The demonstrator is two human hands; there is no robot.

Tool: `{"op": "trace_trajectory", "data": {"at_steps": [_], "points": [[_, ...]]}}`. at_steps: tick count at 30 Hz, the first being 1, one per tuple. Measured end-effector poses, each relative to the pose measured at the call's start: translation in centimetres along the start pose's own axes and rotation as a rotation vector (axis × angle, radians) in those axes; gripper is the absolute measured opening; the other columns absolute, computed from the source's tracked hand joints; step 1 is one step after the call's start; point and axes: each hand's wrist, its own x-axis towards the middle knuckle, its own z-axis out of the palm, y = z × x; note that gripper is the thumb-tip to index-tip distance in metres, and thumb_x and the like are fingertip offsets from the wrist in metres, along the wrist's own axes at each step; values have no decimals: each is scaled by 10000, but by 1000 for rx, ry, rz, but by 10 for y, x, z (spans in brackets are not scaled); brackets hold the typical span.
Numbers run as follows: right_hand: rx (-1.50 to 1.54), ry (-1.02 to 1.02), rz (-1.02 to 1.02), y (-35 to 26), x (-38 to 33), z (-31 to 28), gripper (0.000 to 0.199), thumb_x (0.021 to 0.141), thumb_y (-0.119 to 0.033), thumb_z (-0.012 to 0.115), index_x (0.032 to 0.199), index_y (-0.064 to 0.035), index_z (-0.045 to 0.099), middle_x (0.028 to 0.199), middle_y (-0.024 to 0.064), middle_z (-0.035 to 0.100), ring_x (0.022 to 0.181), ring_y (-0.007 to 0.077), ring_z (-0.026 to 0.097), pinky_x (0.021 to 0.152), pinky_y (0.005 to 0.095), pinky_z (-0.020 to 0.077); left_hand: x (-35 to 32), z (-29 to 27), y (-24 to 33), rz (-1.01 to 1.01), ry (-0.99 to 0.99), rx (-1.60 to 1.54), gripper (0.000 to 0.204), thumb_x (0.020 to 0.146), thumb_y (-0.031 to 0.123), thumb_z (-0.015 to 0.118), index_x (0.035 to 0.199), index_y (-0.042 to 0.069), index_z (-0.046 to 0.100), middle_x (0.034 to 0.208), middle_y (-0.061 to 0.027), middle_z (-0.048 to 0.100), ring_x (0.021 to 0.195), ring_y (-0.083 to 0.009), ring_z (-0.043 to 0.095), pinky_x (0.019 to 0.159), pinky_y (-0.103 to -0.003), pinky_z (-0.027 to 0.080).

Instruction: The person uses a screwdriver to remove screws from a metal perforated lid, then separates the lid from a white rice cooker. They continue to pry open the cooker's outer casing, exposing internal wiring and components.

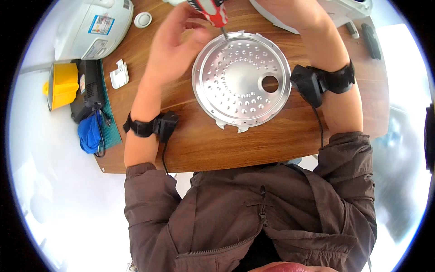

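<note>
Left hand [174, 43] hovers loosely open beside my red-handled screwdriver [213, 12], whose tip meets the far rim of the round, perforated metal plate [241, 81]. That plate lies flat on the wood-grain surface [190, 145]. My right hand is out of view; I cannot tell its grip.

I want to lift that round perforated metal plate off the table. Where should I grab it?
Grip the perforated metal plate by its rim at the near edge, where small tabs stick out. It lies flat on the wooden table, and the screwdriver works its far edge.
</note>
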Motion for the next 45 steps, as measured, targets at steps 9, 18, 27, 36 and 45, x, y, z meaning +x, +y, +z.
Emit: {"op": "trace_trajectory", "data": {"at_steps": [9,18,27,36,45], "points": [[-133,135,39,-18,-4,14,214,1011,-113,598,1160,-4,705,917,47,693,729,82,610,651,229,494,37,2,42,99,212,-151,496,1071,328,588,1409,-31,529,1264,-104,656,1134,-199,632,993,-333,505],[-1058,497,-619,4,-24,51,245,813,-44,766,1047,-45,694,1021,114,661,857,234,635,730,340,529,47,13,63,-47,159,-576,541,1013,369,681,1358,-27,552,1184,-88,671,1034,-135,628,927,-282,511],[-594,-169,327,48,-85,71,250,942,-259,698,787,-73,637,620,114,604,601,331,618,563,433,470,45,14,53,-4,76,-465,497,976,227,727,1345,-49,543,1188,-133,667,923,-129,632,825,-272,553],[-674,-191,230,69,-101,69,283,946,-290,648,789,-55,634,705,170,642,732,410,650,633,512,492,50,42,46,317,250,-338,596,871,282,856,1217,32,440,1152,-168,592,1020,-254,703,827,-336,600],[-740,-169,90,81,-111,67,274,923,-236,697,760,-43,592,718,147,637,721,383,641,614,485,485,47,15,30,130,-89,-657,751,1073,557,428,1534,-27,327,1255,-205,579,1065,-287,585,1009,-456,462]]}}
